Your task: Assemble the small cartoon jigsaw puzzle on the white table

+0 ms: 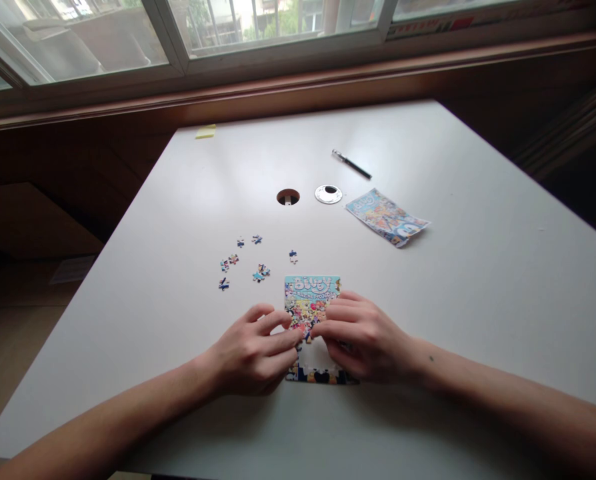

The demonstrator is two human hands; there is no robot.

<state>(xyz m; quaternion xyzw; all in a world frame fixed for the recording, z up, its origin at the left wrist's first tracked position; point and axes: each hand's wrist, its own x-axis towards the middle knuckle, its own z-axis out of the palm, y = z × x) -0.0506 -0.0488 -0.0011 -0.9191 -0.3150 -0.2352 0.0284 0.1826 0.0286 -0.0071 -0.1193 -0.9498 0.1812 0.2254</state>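
Observation:
A partly filled jigsaw puzzle in a flat frame lies near the table's front, "Bluey" printed across its top. Its upper part is filled with colourful pieces, while a pale bare area shows lower down. My left hand rests at the puzzle's left side, fingers bent and apart, fingertips touching its middle. From the right, my right hand reaches over the puzzle with curled fingers; their tips close at a small jigsaw piece at the edge of the bare area. The fingers partly hide that piece.
Several loose jigsaw pieces lie left of and beyond the puzzle, one piece just behind it. Farther back are a crumpled picture sheet, a black pen, a round metal cover and a cable hole in the white table.

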